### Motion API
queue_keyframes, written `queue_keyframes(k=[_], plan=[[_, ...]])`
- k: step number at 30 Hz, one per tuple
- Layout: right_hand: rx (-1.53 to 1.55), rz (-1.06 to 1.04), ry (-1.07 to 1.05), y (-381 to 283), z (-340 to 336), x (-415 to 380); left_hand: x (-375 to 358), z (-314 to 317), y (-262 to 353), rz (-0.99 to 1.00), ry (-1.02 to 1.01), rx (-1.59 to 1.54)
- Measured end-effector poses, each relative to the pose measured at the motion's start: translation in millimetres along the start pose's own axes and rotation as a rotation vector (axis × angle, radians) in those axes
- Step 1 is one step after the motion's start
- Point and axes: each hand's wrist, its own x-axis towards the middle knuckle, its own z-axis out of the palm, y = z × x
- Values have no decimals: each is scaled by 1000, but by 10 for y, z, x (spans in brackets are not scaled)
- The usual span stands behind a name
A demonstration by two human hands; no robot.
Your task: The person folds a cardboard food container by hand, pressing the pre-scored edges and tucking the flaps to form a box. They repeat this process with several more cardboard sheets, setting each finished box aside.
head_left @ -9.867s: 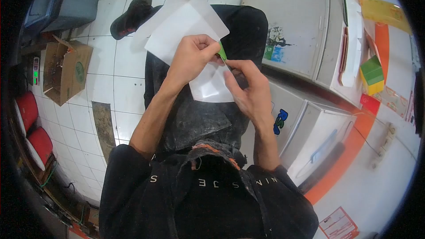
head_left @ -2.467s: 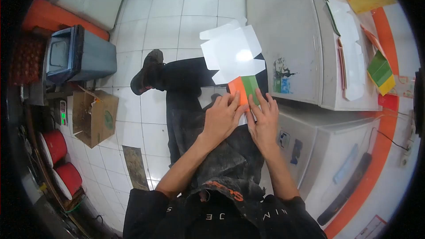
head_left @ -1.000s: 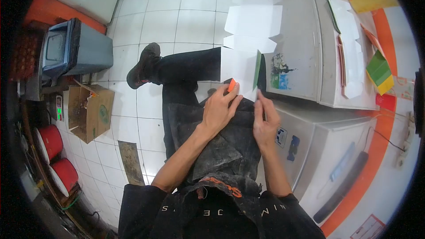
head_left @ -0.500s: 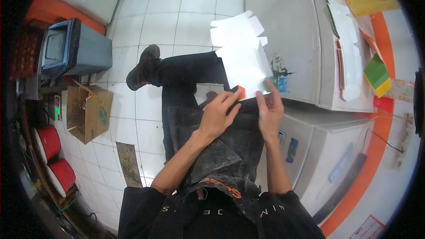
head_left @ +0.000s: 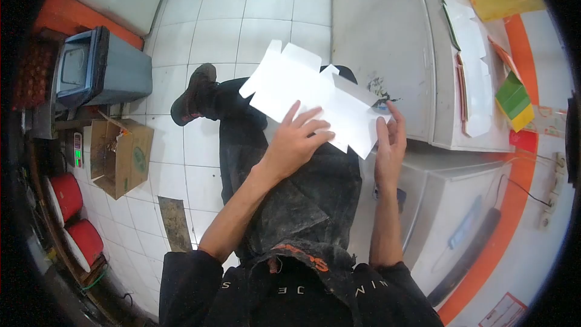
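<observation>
A white, die-cut cardboard box blank [head_left: 302, 89] with tabs and flaps is held slanting over my lap, its plain side up. A flap along its right part is folded partly up. My left hand [head_left: 296, 145] lies on the lower edge of the blank with its fingers spread over the white surface. At the right end, my right hand [head_left: 390, 145] has the blank's corner between thumb and fingers. The underside of the blank is hidden.
More box blanks [head_left: 478, 79] lie on the white cabinet [head_left: 387, 36] to the right. An open brown carton [head_left: 130, 157], a grey-blue bin [head_left: 118, 63] and red-and-white containers [head_left: 66, 197] stand on the left. Tiled floor [head_left: 266, 6] shows ahead.
The blank has turned counterclockwise from pointing away to lying across my lap toward the left. My left hand's fingers have spread over it; my right hand has shifted slightly right.
</observation>
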Motion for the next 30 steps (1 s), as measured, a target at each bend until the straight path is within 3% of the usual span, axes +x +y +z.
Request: queue_keyframes(k=[4,9,13,14,16,20,22,25,26,28,30], plan=[[167,-65,42,29,111,-122,-2,76,110,30,-42,-56],[-191,-54,50,202,34,-103,-87,187,224,96,-76,-122],[-303,-64,31,93,76,-61,-46,185,286,102,-54,-204],[-353,-112,-50,67,76,-70,-51,190,308,102,-54,-203],[-402,-158,-129,78,72,-80,-51,201,369,-270,0,-576],[-239,-115,-186,86,163,-151,6,159,390,-395,31,-767],[-160,-89,-197,76,182,-194,16,160,394,-272,58,-621],[-82,-133,-221,76,132,-218,33,117,387,-268,90,-521],[-3,-76,-118,51,147,-249,69,92,420,-265,92,-523],[53,-9,1,-22,182,-314,153,15,527,-641,269,-911],[67,-15,-28,-45,265,-370,220,-56,552,-647,290,-975]])
